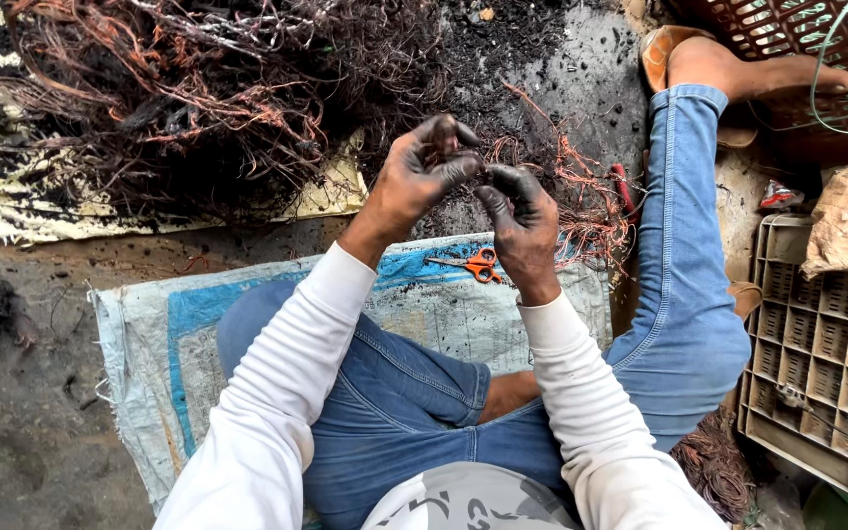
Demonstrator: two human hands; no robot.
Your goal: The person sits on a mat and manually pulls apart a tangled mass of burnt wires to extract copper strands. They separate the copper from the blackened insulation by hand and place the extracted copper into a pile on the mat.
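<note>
My left hand (pixel 422 169) and my right hand (pixel 517 221) are black with soot and meet in front of me, fingertips pinched on a thin strand of burnt copper wire (pixel 480 162). A big tangle of burnt copper wire (pixel 218 88) lies on the ground beyond my hands. More loose reddish wire (pixel 586 201) lies to the right of my right hand. Orange-handled scissors (pixel 478 265) rest on a woven sack (pixel 149 334) just below my hands.
I sit on the ground in blue jeans, my right leg (pixel 684 245) stretched out, foot in a sandal (pixel 669 54). A grey plastic crate (pixel 821 353) stands at right, a brown basket (pixel 797 39) at top right. Another wire bundle (pixel 714 466) lies by my hip.
</note>
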